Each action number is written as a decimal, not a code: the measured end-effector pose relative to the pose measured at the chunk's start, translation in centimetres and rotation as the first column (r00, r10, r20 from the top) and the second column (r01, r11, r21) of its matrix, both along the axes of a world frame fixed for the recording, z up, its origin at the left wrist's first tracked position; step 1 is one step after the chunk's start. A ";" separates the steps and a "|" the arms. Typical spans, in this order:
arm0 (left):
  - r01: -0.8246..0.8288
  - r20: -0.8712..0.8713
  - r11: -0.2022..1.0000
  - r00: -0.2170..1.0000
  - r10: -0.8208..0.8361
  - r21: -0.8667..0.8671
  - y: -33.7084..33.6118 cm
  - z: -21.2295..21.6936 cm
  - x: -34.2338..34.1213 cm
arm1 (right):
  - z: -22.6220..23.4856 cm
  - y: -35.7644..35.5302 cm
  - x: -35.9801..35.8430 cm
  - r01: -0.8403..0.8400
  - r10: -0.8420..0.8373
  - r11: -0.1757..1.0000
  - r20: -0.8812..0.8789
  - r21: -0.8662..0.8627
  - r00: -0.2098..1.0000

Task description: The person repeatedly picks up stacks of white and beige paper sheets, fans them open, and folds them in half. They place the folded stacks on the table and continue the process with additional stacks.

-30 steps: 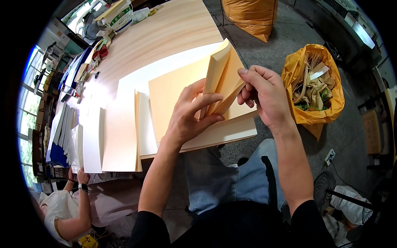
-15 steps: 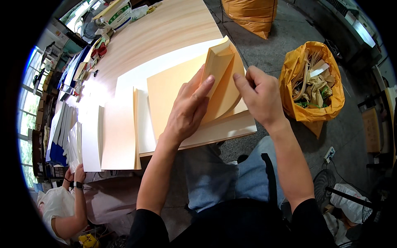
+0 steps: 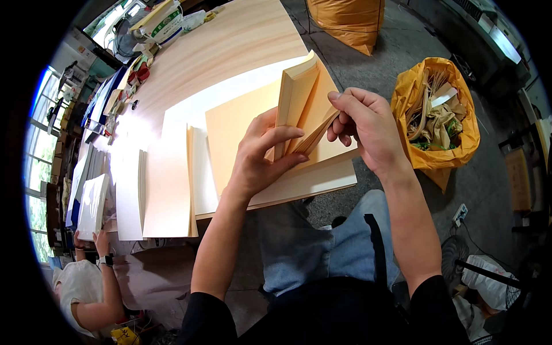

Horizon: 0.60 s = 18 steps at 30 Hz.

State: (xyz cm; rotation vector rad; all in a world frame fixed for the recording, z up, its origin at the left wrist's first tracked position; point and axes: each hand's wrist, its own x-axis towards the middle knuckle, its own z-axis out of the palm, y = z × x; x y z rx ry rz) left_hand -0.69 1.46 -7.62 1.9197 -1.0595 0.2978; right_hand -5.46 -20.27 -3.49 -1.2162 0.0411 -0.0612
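My left hand (image 3: 257, 152) is wrapped round the near end of a bundle of folded cream-yellow paper sheets (image 3: 294, 95), its fingers and thumb pressing from either side. The bundle's fold stands up and its leaves spread apart toward the right. A fanned corner of several leaves is pinched between the thumb and fingers of my right hand (image 3: 372, 127). Beneath both hands lies a flat yellow sheet (image 3: 230, 123), on top of larger white sheets (image 3: 307, 187) at the table's near edge.
Left of the sheets are a cream paper stack (image 3: 167, 190) and a white stack (image 3: 129, 195). Further left, a co-worker's hands (image 3: 102, 244) hold a white stack (image 3: 92, 201). An orange bag of paper scraps (image 3: 405, 138) stands right of the wooden table (image 3: 230, 40).
My right hand has closed on the leaves' corner and bent it up. My left thumb has moved lower on the bundle. The co-worker's white stack has been raised and turned.
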 end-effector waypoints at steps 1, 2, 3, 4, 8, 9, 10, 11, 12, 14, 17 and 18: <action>-0.001 -0.013 1.000 1.000 0.001 0.002 0.0 0.1 0.0 | -0.1 0.0 0.0 0.002 -0.002 1.000 0.005 -0.011 1.000; -0.002 -0.025 1.000 1.000 0.002 0.004 0.1 0.2 0.0 | -0.1 -0.1 0.0 0.003 -0.003 1.000 0.010 -0.021 1.000; -0.003 -0.032 1.000 0.999 0.003 -0.001 0.0 0.1 0.0 | -0.2 -0.1 0.0 0.008 -0.008 0.999 0.014 -0.035 1.000; -0.004 -0.037 1.000 0.999 0.004 -0.005 0.0 0.2 0.0 | -0.2 0.0 0.0 0.012 -0.011 0.999 0.021 -0.048 1.000; -0.006 -0.051 1.000 0.999 0.005 -0.017 0.2 0.2 0.1 | -0.4 0.3 -0.2 0.062 -0.058 0.995 0.051 -0.077 0.997; -0.003 -0.061 1.000 0.998 0.002 -0.018 0.2 0.2 0.1 | -0.7 0.2 -0.3 0.064 -0.061 0.997 0.050 -0.044 0.997; 0.000 -0.070 1.000 0.998 -0.001 -0.020 0.3 0.2 0.1 | -1.1 0.0 -0.3 0.066 -0.065 0.998 0.049 -0.013 0.997; 0.003 -0.079 1.000 0.997 -0.004 -0.022 0.3 0.2 0.1 | -1.4 -0.1 -0.3 0.068 -0.069 0.997 0.048 0.019 0.996; 0.005 -0.061 1.000 0.998 -0.006 -0.017 0.2 0.3 0.0 | -1.6 -0.1 -0.3 0.069 -0.072 0.996 0.045 0.060 0.996; 0.009 -0.027 1.000 1.000 -0.009 -0.006 0.0 0.5 -0.1 | -1.8 -0.1 -0.3 0.069 -0.075 0.987 0.039 0.143 0.996; -0.033 0.063 0.998 0.997 0.037 -0.062 -0.5 -0.2 -0.4 | -2.3 0.3 -0.3 0.395 -0.098 0.583 0.421 -0.710 0.902; -0.028 0.085 0.998 0.996 0.033 -0.061 -0.6 -0.2 -0.3 | -2.6 0.3 0.1 0.452 -0.070 0.537 0.496 -0.712 0.865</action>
